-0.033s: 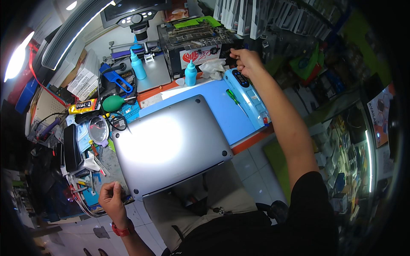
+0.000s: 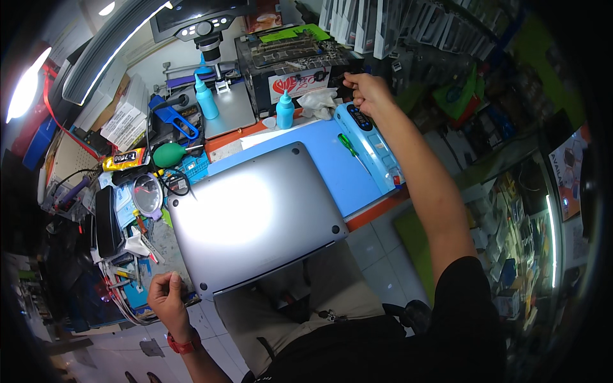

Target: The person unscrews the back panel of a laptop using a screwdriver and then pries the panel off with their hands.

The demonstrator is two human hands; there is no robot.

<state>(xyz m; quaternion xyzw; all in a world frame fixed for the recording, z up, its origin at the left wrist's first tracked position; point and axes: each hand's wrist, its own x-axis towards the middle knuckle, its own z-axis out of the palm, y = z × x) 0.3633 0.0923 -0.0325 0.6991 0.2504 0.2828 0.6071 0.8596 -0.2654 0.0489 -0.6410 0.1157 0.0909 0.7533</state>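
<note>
We are facing a grey laptop (image 2: 287,210) that is lying underside up, partly on a blue mat (image 2: 351,188) on the desk (image 2: 373,217), with its near edge jutting out over our lap and a bright glare whitening its middle. Four dark feet (image 2: 335,230) are marking its corners. Reading the clock from the laptop's centre, our left hand (image 2: 167,300) is hovering between 7 and 8 o'clock, just beside the nearest corner, its fingers bending inward with thumb and forefinger together. Our right hand (image 2: 370,94) is reaching out between 1 and 2 o'clock, near a black box (image 2: 258,92) and the far end of a light-blue instrument (image 2: 380,156); its fingers are curling together too, and we cannot tell whether either hand is pinching something small. At 2 o'clock a green-handled screwdriver (image 2: 348,145) is lying beside the instrument. A cyan squeeze bottle (image 2: 285,113) is standing near 12 o'clock, while a green bulb blower (image 2: 168,154) is resting at 10.
</note>
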